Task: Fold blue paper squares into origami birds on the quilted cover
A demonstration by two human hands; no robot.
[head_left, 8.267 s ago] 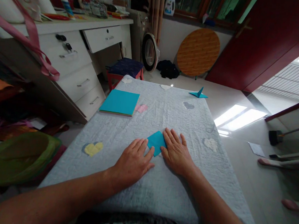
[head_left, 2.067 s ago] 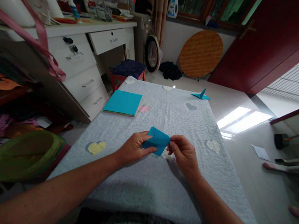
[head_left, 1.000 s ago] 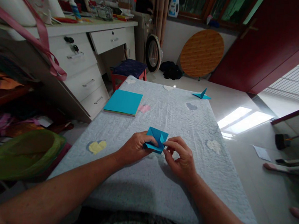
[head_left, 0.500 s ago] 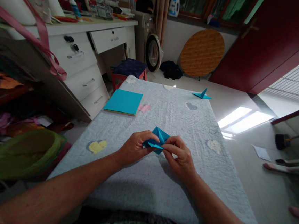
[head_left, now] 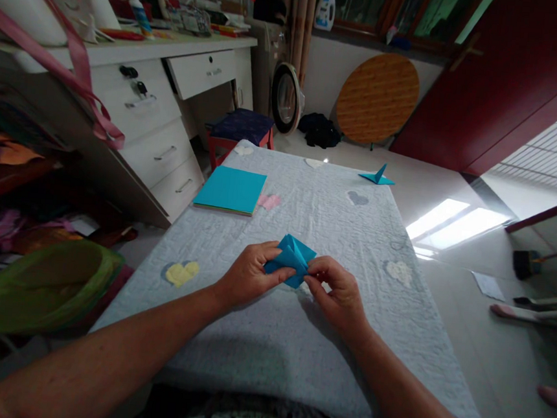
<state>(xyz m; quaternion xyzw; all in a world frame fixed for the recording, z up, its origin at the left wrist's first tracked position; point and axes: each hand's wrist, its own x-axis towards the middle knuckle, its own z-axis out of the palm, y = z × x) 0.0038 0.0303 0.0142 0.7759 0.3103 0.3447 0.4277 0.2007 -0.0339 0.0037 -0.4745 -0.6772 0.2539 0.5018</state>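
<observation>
A partly folded sheet of blue origami paper (head_left: 291, 259) is held between both hands, over the near middle of the cloth-covered table. My left hand (head_left: 249, 275) grips its left side, with the thumb lying across the lower front. At the right corner, my right hand (head_left: 337, 292) pinches the paper between thumb and fingers. Layers stand slightly apart along the top of the fold. Beyond, a square stack of blue paper (head_left: 231, 190) lies at the left of the table. A folded blue paper piece (head_left: 377, 176) with one upright point rests near the far right corner.
A pale quilted cloth (head_left: 322, 206) with heart patches covers the table. Left of it are a green mesh basket (head_left: 42, 286) and a white desk (head_left: 145, 113). A stool (head_left: 241, 128) stands beyond the far left corner. At the right edge, another person's foot (head_left: 513, 312) shows.
My left thumb has moved down from inside the fold to its lower front. The front flap now lies flatter, and my right fingers have closed into a tighter pinch at the right corner.
</observation>
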